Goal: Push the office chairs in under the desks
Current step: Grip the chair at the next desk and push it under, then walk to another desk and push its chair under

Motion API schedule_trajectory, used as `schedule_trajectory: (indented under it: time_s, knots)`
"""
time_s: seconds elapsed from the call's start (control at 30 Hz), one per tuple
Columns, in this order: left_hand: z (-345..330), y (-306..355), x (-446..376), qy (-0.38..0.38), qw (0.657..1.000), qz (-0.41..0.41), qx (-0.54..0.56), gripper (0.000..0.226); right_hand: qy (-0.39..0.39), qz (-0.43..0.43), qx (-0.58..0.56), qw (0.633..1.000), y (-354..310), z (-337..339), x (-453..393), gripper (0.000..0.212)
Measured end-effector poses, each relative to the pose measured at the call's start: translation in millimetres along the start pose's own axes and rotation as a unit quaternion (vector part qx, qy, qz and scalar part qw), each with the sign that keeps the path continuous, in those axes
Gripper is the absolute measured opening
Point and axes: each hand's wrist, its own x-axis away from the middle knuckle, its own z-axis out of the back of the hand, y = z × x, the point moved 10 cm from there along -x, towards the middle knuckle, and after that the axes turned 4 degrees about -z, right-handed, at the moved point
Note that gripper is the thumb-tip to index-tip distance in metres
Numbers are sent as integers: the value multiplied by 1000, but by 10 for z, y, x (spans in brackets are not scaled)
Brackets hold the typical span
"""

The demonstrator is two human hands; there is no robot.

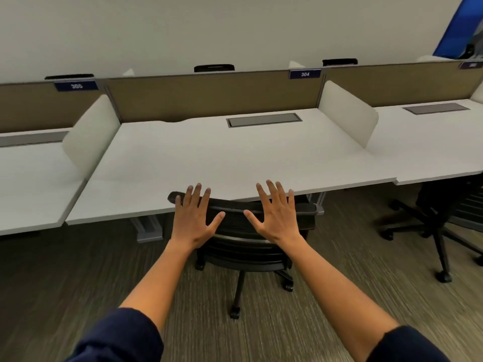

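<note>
A: How far along?

B: Mid-frame, left hand (193, 218) and right hand (277, 215) are spread flat, gripping nothing, at the black mesh office chair (240, 231), tucked under the white laminate desk (235, 158).

A: Left to do?

B: The second black chair (444, 205), far right, seems only partly in.

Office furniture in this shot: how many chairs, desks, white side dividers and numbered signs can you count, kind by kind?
Black office chairs on this side: 2, one under the hands, one at right
White desks: 3, left, middle, right
White side dividers: 2
Blue number signs: 3
Total: 10
</note>
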Motion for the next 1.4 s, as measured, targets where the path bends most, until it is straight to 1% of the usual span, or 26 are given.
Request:
schedule_trajectory:
  time_s: [0.13,0.27,0.33,0.53,0.73,0.83,0.97,1.07,1.27,1.4]
  knots:
    - [55,-57,438,3,999,36,-6,94,-1,52,2,999,-312,-60,153,92]
    - [246,-233,904,17,997,74,-18,87,-11,85,5,996,-667,-88,331,92]
    - [335,-362,1166,14,995,101,-24,87,-17,106,-4,994,-900,-91,422,92]
    - [690,-866,2353,29,979,195,-40,93,-29,183,-27,982,-1988,-56,926,97]
    - [1120,-1256,4099,53,953,290,-71,88,-24,277,-53,959,-3221,52,2058,93]
    - [1277,-1307,5065,59,938,333,-71,87,-20,315,-68,946,-3734,165,2762,91]
    - [1488,-1326,6369,58,913,397,-78,93,-17,384,-86,919,-4408,344,3780,89]
    - [1657,-1370,7205,72,893,437,-75,90,-23,427,-98,899,-4896,468,4435,89]
    - [2088,-1507,8549,108,851,505,-97,89,-27,516,-121,848,-5836,655,5586,89]
    - [2294,-1669,9333,123,821,547,-109,87,-36,563,-120,817,-6453,638,6160,89]
